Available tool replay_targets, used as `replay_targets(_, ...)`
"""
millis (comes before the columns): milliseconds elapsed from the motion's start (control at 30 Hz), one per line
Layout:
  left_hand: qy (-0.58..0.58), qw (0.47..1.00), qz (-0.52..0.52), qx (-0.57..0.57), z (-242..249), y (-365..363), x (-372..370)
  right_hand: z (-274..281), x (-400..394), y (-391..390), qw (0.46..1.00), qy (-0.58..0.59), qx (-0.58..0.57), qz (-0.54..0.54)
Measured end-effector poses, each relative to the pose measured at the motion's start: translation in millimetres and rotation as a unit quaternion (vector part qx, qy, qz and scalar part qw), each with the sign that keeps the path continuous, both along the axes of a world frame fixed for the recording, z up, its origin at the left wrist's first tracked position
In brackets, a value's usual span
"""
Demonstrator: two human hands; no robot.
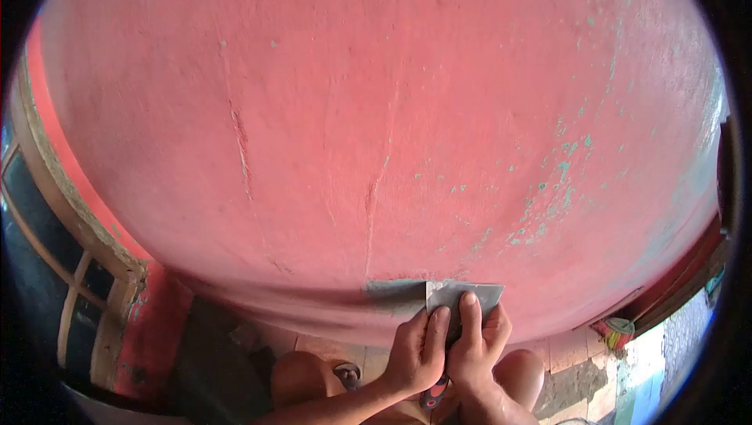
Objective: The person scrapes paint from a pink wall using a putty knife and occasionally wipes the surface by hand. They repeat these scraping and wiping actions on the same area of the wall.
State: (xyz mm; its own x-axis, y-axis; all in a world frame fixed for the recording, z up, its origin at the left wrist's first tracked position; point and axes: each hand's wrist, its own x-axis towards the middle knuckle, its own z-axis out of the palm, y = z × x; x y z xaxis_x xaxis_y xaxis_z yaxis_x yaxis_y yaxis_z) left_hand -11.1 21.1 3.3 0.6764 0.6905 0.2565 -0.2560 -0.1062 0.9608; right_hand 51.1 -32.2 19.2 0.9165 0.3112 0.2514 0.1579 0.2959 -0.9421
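Observation:
A wide metal putty knife (483,295) is pressed against the low part of the pink wall (313,127), its blade edge facing up. My right hand (478,343) grips it with a finger stretched over the blade. My left hand (420,350) is closed on the near side, its thumb by the blade's left corner. The black and red handle shows between my wrists. Just left of the blade is a grey-green patch (388,292) where the pink paint is gone. Cracks run up the wall, and green spots speckle its right part.
A window frame (74,292) with dark panes stands at the left beside a red wall strip (145,331). My knees (521,374) are bent below the hands. At the right, a broom head (619,334) lies near the tiled floor (568,350) and a dark frame (681,284).

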Motion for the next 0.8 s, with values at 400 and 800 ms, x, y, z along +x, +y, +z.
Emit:
replay_targets(400, -0.005, 1.000, -0.004, -0.023, -2, -3, 1, 11, 0, -18, 0.997, -0.019, -0.075, 0.008)
replay_targets(800, -0.024, 0.999, 0.035, 0.008, -3, -10, 7, 6, -2, -7, 1.000, -0.012, -0.006, -0.007)
